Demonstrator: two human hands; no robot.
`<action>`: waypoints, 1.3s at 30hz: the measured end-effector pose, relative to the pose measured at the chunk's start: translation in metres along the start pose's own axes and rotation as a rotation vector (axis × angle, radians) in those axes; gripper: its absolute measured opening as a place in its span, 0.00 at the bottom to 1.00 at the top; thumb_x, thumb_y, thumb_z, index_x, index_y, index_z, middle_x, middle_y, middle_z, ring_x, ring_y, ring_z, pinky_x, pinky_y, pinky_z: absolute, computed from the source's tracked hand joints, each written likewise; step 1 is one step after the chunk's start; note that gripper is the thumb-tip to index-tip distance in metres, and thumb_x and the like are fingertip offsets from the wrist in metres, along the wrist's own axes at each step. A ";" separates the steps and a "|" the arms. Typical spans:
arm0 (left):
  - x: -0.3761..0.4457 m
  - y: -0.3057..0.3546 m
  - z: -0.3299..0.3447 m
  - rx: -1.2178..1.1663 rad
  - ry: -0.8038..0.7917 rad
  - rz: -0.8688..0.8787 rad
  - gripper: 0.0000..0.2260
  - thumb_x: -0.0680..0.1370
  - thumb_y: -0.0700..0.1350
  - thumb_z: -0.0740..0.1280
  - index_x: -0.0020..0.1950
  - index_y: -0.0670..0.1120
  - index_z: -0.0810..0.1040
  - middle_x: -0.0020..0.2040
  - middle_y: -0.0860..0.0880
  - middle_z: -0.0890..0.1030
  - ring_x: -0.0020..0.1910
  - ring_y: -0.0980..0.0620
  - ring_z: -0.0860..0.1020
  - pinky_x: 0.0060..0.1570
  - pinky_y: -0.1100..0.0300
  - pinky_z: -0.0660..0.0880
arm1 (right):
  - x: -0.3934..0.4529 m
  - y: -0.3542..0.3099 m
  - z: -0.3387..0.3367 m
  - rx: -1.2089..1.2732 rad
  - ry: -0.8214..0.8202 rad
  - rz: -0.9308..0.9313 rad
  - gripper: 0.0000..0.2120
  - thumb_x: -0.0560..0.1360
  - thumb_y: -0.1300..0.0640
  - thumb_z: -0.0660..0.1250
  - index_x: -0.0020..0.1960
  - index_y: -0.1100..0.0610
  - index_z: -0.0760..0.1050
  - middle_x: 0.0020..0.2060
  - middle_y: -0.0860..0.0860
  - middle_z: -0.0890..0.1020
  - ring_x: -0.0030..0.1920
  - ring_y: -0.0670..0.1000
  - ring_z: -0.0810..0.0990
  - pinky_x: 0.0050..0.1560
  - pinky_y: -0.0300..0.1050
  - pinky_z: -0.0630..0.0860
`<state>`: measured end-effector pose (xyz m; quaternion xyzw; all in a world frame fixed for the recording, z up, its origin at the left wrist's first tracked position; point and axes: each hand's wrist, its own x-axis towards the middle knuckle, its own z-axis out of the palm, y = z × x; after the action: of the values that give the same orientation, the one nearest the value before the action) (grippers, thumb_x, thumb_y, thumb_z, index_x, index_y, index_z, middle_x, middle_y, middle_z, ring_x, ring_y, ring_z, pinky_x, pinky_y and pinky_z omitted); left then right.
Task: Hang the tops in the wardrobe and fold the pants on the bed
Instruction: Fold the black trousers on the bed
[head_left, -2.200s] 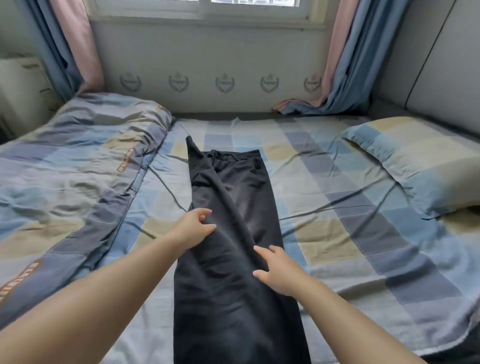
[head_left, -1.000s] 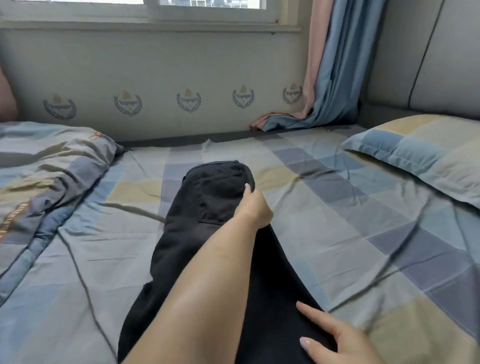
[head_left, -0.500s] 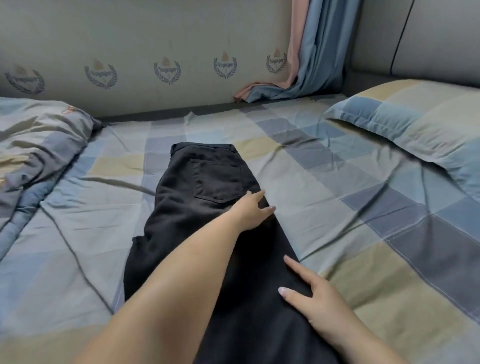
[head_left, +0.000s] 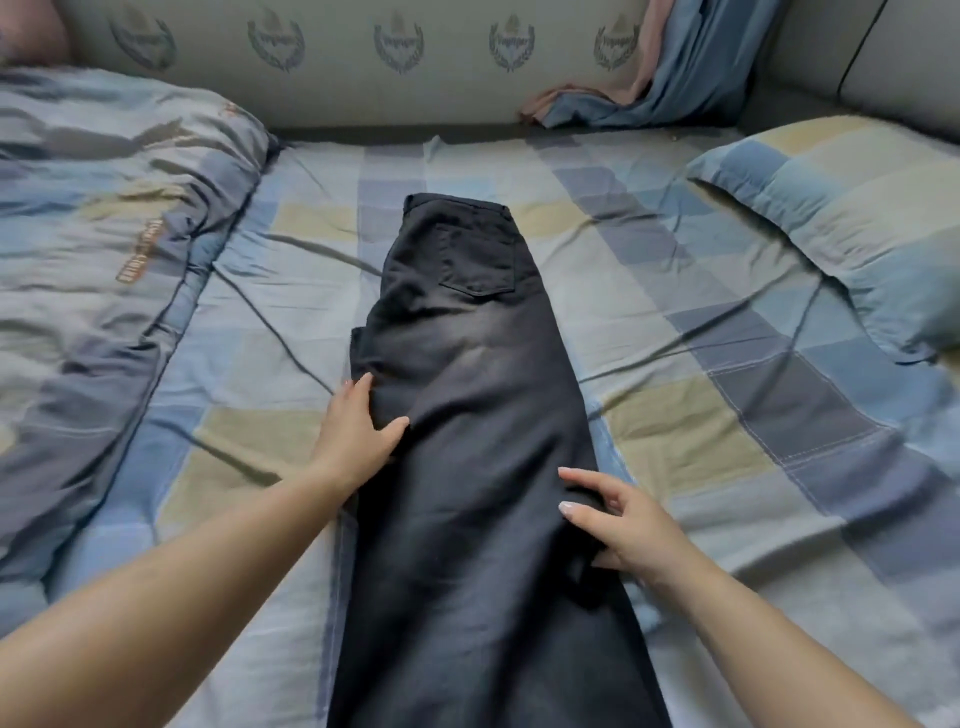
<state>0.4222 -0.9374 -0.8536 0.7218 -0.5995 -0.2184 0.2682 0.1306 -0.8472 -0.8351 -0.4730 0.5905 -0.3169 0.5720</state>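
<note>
Orange lettering on the duvet (head_left: 136, 260) and wall crests (head_left: 399, 44), both illegible.

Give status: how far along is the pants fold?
Done: black pants lie folded lengthwise, leg on leg, on the bed sheet. In hand: left hand and right hand press the pants' edges. Left: crosswise folds. No tops or wardrobe in view.
</note>
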 end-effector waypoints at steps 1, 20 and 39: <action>-0.024 -0.001 -0.004 -0.151 0.000 -0.051 0.32 0.74 0.48 0.70 0.75 0.47 0.61 0.69 0.47 0.70 0.65 0.53 0.71 0.61 0.53 0.71 | -0.011 0.003 0.003 -0.006 -0.031 0.030 0.14 0.75 0.59 0.69 0.57 0.44 0.77 0.48 0.44 0.80 0.41 0.39 0.79 0.37 0.37 0.77; -0.269 -0.005 -0.010 -0.584 -0.100 -0.394 0.13 0.76 0.46 0.69 0.58 0.47 0.71 0.46 0.44 0.84 0.43 0.45 0.83 0.49 0.44 0.79 | -0.120 0.055 -0.005 -0.237 0.037 -0.033 0.30 0.75 0.56 0.69 0.74 0.51 0.61 0.66 0.49 0.74 0.62 0.46 0.74 0.60 0.42 0.73; -0.349 -0.007 -0.048 -0.543 -0.429 -0.129 0.16 0.73 0.35 0.72 0.57 0.48 0.76 0.50 0.50 0.85 0.53 0.51 0.82 0.55 0.57 0.77 | -0.225 0.085 -0.020 -0.345 -0.062 -0.167 0.05 0.75 0.52 0.69 0.48 0.43 0.79 0.45 0.40 0.84 0.50 0.39 0.80 0.48 0.34 0.73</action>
<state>0.3929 -0.5880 -0.8240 0.5982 -0.5153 -0.5329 0.3043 0.0716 -0.6136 -0.8251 -0.6209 0.5768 -0.2427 0.4721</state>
